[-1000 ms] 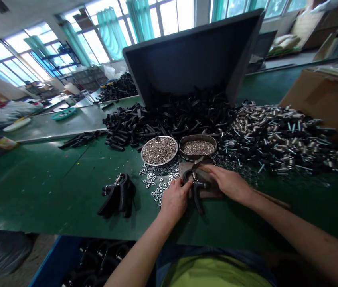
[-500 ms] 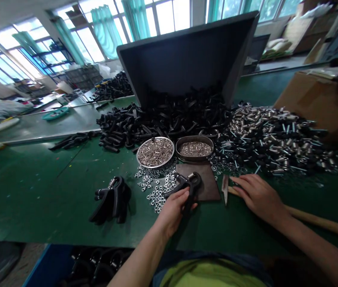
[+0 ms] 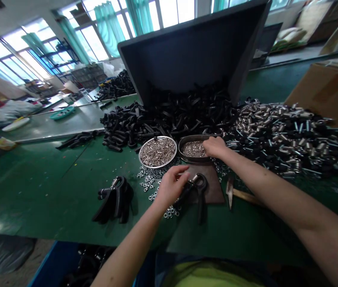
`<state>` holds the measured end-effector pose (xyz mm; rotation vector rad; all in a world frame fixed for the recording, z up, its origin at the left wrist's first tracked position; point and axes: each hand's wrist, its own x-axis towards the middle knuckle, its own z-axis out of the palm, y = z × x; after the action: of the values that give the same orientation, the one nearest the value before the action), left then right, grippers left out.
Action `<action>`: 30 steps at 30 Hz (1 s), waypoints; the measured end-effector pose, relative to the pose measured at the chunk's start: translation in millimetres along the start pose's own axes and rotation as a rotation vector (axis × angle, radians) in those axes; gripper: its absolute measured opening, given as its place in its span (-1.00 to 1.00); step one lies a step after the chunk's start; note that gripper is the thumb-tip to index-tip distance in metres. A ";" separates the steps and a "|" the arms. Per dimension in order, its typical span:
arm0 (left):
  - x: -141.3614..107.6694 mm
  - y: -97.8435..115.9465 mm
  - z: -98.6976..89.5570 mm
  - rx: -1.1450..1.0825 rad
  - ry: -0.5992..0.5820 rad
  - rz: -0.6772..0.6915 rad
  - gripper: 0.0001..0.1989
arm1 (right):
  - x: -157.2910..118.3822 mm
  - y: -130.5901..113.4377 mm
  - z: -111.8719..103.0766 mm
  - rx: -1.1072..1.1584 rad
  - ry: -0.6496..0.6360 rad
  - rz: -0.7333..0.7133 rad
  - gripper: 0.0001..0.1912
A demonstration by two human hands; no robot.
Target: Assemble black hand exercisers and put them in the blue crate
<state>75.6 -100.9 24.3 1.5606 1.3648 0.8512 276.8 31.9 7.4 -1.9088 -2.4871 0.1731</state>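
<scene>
left hand (image 3: 171,186) with fingers clamped on a black hand gripper (image 3: 200,205) on a brown pad (image 3: 216,190), right hand (image 3: 215,146) with fingers together in a metal dish (image 3: 183,154) of pins (image 3: 193,149), a careless knock liable to scatter pins among loose nuts (image 3: 147,183).

On my feed, the left hand (image 3: 171,186) rests over a black spring hand exerciser (image 3: 197,190) lying on a brown mat (image 3: 215,191) — the right hand (image 3: 215,147) dips into an oval metal tray (image 3: 194,159) of small silver pins (image 3: 193,149). A hammer (image 3: 230,192) lies just beside the mat, and loose nuts (image 3: 148,179) scatter across the green counter (image 3: 40,191).
</scene>
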 end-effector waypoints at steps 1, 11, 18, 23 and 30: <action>17.7 -0.8 -1.4 0.128 0.034 0.074 -0.73 | 0.8 -0.3 2.1 -0.001 -0.012 0.008 -0.93; 156.3 -1.3 38.5 0.829 -0.162 0.119 -0.81 | -14.5 4.9 -0.3 0.189 0.053 0.060 -0.80; 161.6 -9.5 45.2 0.714 -0.116 0.069 -0.81 | -48.5 2.1 -8.3 0.451 0.191 0.098 -0.75; 149.4 -6.4 37.7 0.441 -0.074 0.067 -0.83 | -80.2 -3.1 7.2 1.008 0.116 -0.002 -0.90; 86.1 -9.1 13.3 -0.184 -0.154 -0.083 -0.86 | -92.1 -21.7 24.2 1.172 -0.192 0.007 -0.84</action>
<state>98.3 -18.2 6.6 1.3888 1.1973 0.7668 278.2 -64.4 -8.7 -1.3534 -1.6867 1.4546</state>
